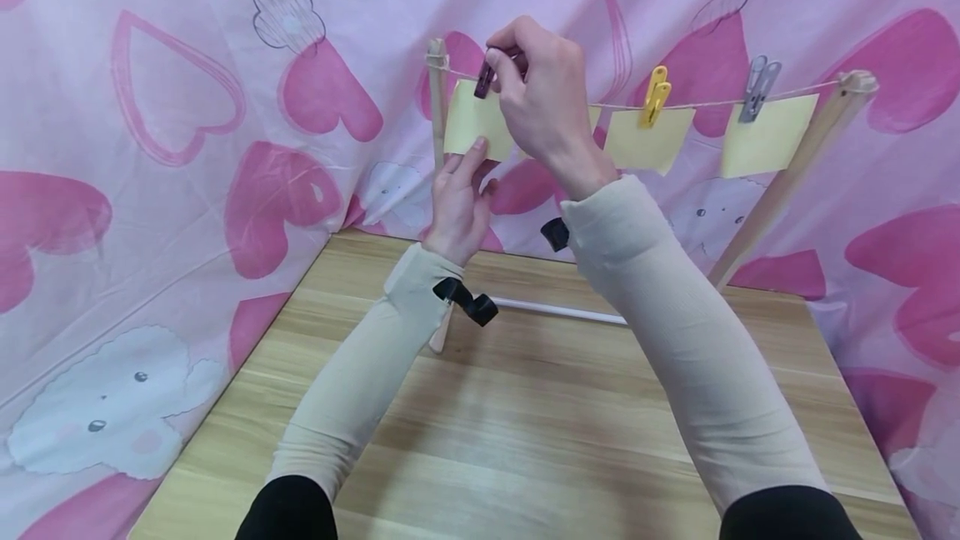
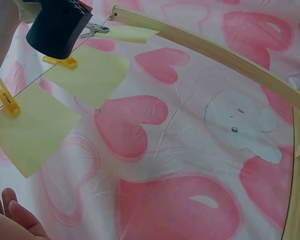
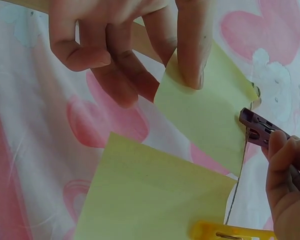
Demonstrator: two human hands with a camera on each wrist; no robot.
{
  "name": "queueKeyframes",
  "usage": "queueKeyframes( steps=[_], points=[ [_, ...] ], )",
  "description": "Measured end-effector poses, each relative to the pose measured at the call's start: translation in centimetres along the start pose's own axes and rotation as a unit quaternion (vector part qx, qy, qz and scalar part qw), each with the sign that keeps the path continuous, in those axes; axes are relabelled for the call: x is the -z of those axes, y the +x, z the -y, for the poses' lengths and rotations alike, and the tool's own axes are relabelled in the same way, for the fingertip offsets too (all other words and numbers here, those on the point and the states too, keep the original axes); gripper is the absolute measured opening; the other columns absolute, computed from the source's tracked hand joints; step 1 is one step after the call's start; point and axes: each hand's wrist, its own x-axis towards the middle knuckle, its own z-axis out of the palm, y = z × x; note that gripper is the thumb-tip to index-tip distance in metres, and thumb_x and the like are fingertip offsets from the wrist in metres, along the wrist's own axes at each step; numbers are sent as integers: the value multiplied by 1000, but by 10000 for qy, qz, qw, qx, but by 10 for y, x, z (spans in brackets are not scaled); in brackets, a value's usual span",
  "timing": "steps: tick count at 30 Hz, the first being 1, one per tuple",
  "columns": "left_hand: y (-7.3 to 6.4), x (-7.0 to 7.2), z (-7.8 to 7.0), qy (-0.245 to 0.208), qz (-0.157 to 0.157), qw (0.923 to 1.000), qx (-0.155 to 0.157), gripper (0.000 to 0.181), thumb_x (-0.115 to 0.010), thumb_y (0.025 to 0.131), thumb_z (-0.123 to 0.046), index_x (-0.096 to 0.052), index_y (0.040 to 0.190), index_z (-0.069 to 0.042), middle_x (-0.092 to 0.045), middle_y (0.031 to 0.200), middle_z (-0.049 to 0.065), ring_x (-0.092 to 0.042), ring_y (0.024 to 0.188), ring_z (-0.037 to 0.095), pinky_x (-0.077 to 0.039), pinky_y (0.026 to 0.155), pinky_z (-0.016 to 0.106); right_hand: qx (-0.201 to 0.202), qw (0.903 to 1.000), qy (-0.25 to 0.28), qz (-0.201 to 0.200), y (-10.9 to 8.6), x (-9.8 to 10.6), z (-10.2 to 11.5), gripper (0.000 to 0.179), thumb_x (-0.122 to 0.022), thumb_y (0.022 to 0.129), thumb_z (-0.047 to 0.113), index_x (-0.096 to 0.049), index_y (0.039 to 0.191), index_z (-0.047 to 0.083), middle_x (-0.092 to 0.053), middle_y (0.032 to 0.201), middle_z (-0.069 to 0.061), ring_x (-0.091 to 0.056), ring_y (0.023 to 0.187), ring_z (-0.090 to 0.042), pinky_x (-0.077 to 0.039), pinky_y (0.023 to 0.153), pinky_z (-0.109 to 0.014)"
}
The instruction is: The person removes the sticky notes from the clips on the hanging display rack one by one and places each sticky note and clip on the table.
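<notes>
A pale yellow sheet of paper hangs at the left end of a string. My left hand pinches its lower edge, the thumb lying on the front. Between the thumb and fingers of my right hand is a dark purple clothespin. In the right wrist view, the clothespin's tip overlaps the paper's top edge at the string. Beside this sheet hangs another yellow sheet under a yellow clothespin. In the left wrist view only part of the left hand shows, at the lower left.
Farther right, a yellow clothespin and a grey clothespin hold more sheets. Wooden posts stand at the left and right. A white rod runs low over the wooden table. Pink heart-patterned cloth hangs behind.
</notes>
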Motion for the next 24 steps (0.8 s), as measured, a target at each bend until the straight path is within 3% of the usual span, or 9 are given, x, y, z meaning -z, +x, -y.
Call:
queueKeyframes(
  steps=[4,12,24],
  points=[
    [-1,1,0,-22,-9,10000,54,12,-61,95,-15,-69,85,-14,-62,82,-2,-60,82,11,-37,72,24,62,9998,121,-139,0,1,-1,17,-56,97,10,-68,103,0,-74,94,-9,-66,74,-14,-46,67,-14],
    [-5,3,-2,151,155,9997,62,8,-60,96,-18,-64,91,-13,-58,88,-1,-57,81,13,-36,74,25,348,9976,386,-465,-1,6,-1,17,-56,96,9,-66,103,-3,-73,90,-11,-61,67,-4,-49,65,-16],
    [-14,9,-10,493,29,9987,-105,8,-56,98,-16,-56,91,-13,-50,68,-2,-50,63,9,-37,61,20,-68,9946,658,-801,-5,24,-3,18,-58,95,11,-67,106,0,-71,93,-12,-58,61,-2,-49,62,-13]
  ],
)
